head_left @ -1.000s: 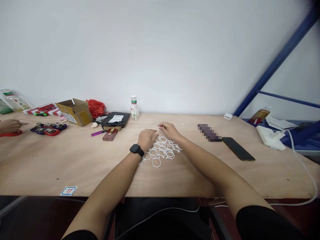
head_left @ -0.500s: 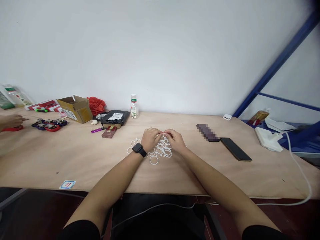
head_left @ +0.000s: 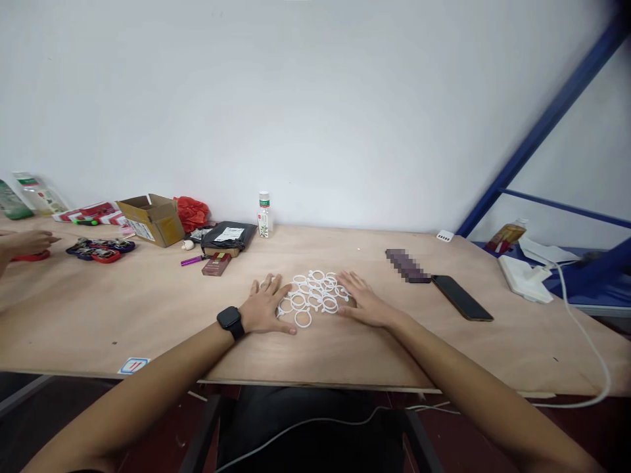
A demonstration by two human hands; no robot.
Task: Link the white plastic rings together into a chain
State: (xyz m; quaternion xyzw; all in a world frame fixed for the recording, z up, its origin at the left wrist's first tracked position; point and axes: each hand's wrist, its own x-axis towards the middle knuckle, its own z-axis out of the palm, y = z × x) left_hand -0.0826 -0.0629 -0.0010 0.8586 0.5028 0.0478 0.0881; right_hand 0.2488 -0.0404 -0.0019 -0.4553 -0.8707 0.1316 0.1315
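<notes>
A loose pile of white plastic rings (head_left: 302,319), each with a small tab, lies on the wooden table near its front. My left hand (head_left: 266,307) rests flat at the pile's left side with fingers spread, a black watch (head_left: 230,320) on its wrist. On the right side, my right hand (head_left: 363,301) lies with its fingers stretched out, at the edge of the rings. Neither hand grips anything. Some rings are partly covered by the fingers of both hands.
A cigarette box (head_left: 216,264), purple lighter (head_left: 192,261), black parcel (head_left: 229,235), cardboard box (head_left: 152,220) and bottle (head_left: 264,215) stand to the left. A phone (head_left: 462,297) lies right. Another person's hand (head_left: 27,243) is at the far left near red-and-blue items (head_left: 101,249).
My hands were together above the rings, fingertips pinched. They have parted to either side and come down onto the table, fingers opened. More of the pile shows between them.
</notes>
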